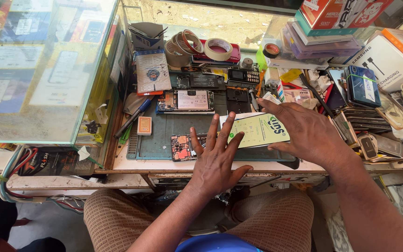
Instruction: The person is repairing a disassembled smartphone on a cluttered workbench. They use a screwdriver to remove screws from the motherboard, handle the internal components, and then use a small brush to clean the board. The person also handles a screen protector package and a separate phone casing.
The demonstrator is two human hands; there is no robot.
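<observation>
My left hand lies flat with fingers spread on the dark work mat, its fingertips on the left edge of a pale green flat packet. My right hand rests over the right end of that packet, thumb under its lower edge. An opened phone with a bare circuit board lies just left of my left hand. Another opened phone lies farther back on the mat.
A glass display case stands at the left. Tape rolls and a small keypad phone sit at the back. A stack of phones and boxes crowd the right. A blue pen lies by the mat.
</observation>
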